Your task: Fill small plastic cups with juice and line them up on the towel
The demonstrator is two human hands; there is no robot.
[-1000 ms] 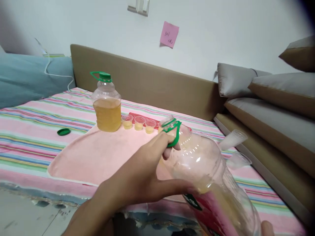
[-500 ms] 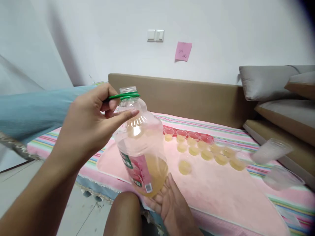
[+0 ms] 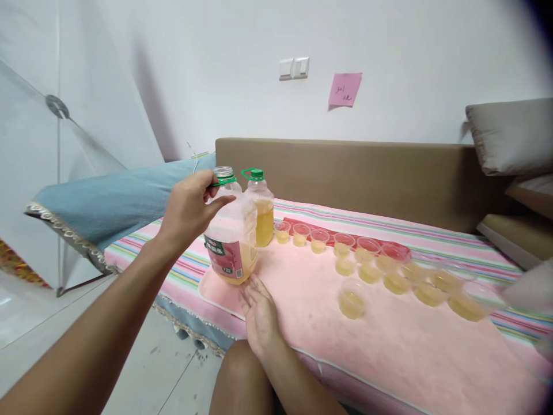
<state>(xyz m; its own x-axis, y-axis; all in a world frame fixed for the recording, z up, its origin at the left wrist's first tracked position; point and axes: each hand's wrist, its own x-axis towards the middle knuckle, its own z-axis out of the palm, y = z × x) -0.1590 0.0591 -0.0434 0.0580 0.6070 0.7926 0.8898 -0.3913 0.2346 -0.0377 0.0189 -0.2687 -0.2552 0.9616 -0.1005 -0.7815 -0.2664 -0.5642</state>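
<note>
I have the uncapped bottle (image 3: 228, 230) between my two hands, over the left end of the pink mat (image 3: 389, 357), close to upright; I can't tell whether its base bears fully on the mat. My left hand (image 3: 188, 202) is up at the neck, its fingers curled around the green handle (image 3: 225, 181) and its thumb stretched out toward the bottle's shoulder. My right hand (image 3: 261, 314) is down low, palm turned up and fingers spread, with the fingertips at the bottom edge; it is not wrapped around anything. The capped bottle (image 3: 263, 219) stands just behind and to the right of mine, partly covered by it. To the right, plastic cups (image 3: 395, 281) of yellow liquid stand in rows beside the red strip (image 3: 330, 233), and one lone cup (image 3: 352, 302) sits nearer to me. Compared with half a second ago, the bottle is farther from me and deeper over the mat, and the capped one, hidden then, now shows beside it. A second ago I had it leaning steeply over on my right; now it is righted and well left of the cups, and my view has swung left.
</note>
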